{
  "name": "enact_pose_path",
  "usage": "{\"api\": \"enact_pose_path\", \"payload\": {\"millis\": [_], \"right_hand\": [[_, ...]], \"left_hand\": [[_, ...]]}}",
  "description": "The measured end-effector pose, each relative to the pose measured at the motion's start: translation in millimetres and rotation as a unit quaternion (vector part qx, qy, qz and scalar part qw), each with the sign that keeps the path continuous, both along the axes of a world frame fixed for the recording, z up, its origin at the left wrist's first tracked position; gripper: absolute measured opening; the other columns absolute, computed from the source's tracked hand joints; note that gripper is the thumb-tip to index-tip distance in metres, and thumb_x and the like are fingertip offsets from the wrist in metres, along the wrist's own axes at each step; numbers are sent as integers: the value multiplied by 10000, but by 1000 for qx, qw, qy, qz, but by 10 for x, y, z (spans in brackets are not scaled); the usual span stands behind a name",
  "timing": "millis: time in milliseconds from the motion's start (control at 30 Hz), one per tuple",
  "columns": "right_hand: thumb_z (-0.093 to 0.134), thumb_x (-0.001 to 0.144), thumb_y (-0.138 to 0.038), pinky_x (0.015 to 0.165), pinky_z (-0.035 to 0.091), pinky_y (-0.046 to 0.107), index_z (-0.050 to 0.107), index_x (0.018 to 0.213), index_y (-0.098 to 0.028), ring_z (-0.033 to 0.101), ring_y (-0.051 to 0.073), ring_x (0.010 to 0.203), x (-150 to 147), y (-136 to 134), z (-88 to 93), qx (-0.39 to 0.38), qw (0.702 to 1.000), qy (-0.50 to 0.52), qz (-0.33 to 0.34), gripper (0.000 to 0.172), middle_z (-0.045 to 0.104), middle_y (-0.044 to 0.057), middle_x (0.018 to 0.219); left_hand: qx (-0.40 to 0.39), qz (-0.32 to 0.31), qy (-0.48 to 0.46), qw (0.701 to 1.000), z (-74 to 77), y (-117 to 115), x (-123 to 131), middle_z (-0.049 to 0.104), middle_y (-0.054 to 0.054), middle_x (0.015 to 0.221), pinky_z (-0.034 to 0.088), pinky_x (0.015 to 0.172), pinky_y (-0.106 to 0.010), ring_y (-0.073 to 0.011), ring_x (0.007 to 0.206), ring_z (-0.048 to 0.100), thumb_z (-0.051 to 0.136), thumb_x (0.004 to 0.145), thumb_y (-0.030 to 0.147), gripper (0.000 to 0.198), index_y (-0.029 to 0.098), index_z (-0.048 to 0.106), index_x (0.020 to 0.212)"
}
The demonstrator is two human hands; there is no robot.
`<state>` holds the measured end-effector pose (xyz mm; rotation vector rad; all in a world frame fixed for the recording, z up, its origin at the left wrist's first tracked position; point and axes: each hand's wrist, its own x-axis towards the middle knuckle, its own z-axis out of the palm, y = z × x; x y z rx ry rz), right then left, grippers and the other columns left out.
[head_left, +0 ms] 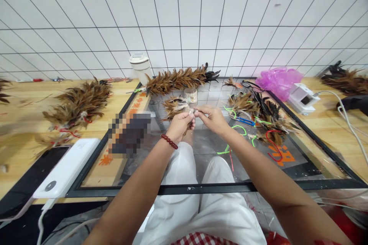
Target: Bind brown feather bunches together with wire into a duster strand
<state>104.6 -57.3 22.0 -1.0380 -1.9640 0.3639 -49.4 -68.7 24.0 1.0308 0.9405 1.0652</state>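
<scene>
My left hand [182, 122], with a red bead bracelet above it, is closed on a small bunch of brown feathers [174, 108] with pale fluffy bases. The fingertips of my right hand [211, 118] are pinched close to the left ones, at the end of the bunch; what they grip is too small to name. Both hands are over a black-framed glass panel [178, 189]. A roll [190, 95] stands just behind them. Farther back lies a long brown feather garland [176, 80] with black feathers at its right end.
Right on the glass are loose feathers [244, 103], a blue tool [245, 121] and green and red ties. Beyond them sit a purple bag [278, 80] and a white device [303, 98]. At left are another garland [82, 101], a white power bank [67, 168] and a lidded cup [140, 68].
</scene>
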Motion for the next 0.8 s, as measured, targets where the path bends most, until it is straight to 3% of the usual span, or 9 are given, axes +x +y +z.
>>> {"api": "enact_pose_path", "payload": {"millis": [100,300,500,667,800], "right_hand": [[508,887,-241,776,484,281,732,936,-201,647,171,841,12,9,6,3,1000,-15,23,233,712,67,913],[443,908,-195,921,470,328,591,1243,-237,604,180,1065,60,16,10,46,998,-33,13,369,654,71,1163],[413,848,-63,940,472,335,560,1283,-252,605,179,1080,74,13,-26,39,995,-75,46,496,639,54,1203],[414,850,-76,1008,429,375,565,1276,-258,556,179,1160,76,30,-20,15,995,-38,94,487,606,52,1261],[518,869,-238,927,474,375,567,1271,-235,600,180,1044,90,48,16,-84,986,88,116,405,638,76,1184]], "left_hand": [[11,-37,13,999,-12,0,-8,530,2,566,417,474,-185,-63,481,501,643,767,299,257,114,549,615],[-20,-48,-34,998,27,-16,-8,546,1,596,422,482,-192,-70,489,520,617,799,286,197,118,559,714],[-35,-67,-50,996,28,-23,-10,476,34,547,372,435,-180,-64,451,475,635,785,312,209,111,581,791],[-33,-69,-43,996,3,-14,-14,410,54,522,307,421,-168,-42,425,394,641,778,348,240,118,572,762],[-35,-109,-62,992,16,-30,-18,396,56,511,280,424,-169,-42,424,373,665,754,356,257,127,552,726]]}}
